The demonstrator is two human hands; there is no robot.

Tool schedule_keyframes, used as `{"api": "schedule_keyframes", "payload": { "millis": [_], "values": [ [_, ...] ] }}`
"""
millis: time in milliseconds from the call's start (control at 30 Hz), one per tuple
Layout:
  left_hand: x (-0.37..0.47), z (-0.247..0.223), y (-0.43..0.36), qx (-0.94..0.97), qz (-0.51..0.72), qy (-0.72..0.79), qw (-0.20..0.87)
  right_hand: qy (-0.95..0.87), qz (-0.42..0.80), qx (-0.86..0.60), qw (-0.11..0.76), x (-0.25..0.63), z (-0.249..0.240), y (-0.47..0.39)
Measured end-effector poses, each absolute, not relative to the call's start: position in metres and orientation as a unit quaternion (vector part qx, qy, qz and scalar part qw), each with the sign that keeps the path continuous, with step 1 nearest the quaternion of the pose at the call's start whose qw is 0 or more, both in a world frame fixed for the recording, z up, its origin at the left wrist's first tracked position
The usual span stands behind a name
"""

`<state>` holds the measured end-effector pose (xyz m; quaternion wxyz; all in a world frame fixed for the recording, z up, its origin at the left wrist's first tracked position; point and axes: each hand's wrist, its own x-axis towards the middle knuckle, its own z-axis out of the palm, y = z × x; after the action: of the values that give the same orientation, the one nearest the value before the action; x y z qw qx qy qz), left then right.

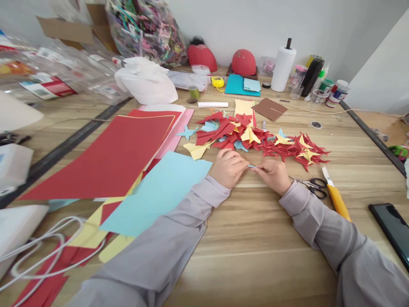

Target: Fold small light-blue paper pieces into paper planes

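Note:
Between my left hand and my right hand is a small piece of folded blue paper, seen nearly edge-on. Both hands are closed, pinching it from either side just above the wooden table. Right behind them spreads a heap of folded red paper stars, mixed with yellow paper stars and a few blue ones. One blue paper star lies at the heap's left end. Sheets of blue paper lie beside my left forearm, partly covered by the sleeve.
Large red paper sheets cover the left side. Black-handled scissors and a yellow utility knife lie right of my right hand, a phone farther right. White cables curl at lower left. Bottles line the back.

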<state>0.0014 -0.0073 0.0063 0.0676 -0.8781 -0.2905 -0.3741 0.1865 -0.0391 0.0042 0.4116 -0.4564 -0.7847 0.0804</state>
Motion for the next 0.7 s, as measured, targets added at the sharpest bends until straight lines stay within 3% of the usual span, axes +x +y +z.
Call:
{"api": "schedule_keyframes", "payload": {
  "millis": [700],
  "values": [
    [0.0012, 0.0050, -0.0065, -0.882, -0.361, -0.301, 0.023, -0.785, 0.084, -0.478, 0.386, 0.1868, 0.0029, -0.0392]
  ]
}}
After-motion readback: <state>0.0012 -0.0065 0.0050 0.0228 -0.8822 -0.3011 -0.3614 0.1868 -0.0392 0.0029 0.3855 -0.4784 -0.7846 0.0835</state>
